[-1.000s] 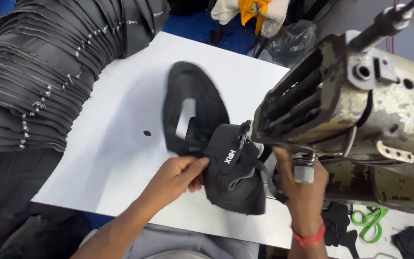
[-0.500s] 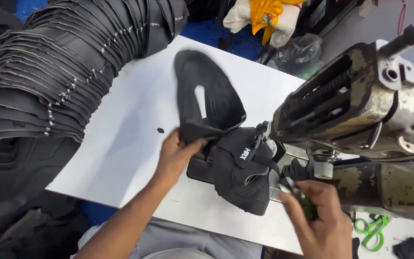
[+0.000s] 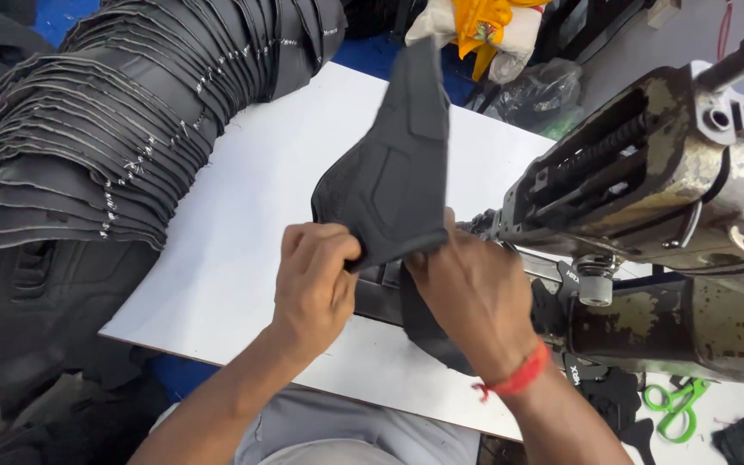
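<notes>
My left hand (image 3: pixel 316 280) and my right hand (image 3: pixel 471 297) both grip the lower edge of a black shoe-upper piece (image 3: pixel 398 172), which stands raised and folded above the white table (image 3: pixel 243 207). Below my hands lies another black stitched piece (image 3: pixel 415 319), partly hidden. A worn metal sewing machine (image 3: pixel 665 198) stands just right of my right hand. A red thread band circles my right wrist.
A long curved stack of black cut pieces (image 3: pixel 105 146) fills the left and far side of the table. Green scissors (image 3: pixel 673 405) lie at the lower right beside small black scraps (image 3: pixel 742 439). Yellow cloth and a plastic bag (image 3: pixel 492 34) sit beyond the table's far edge.
The flat black piece has been lifted off the table and folded upward. My right hand moved up from the table's near edge to grip it beside my left hand.
</notes>
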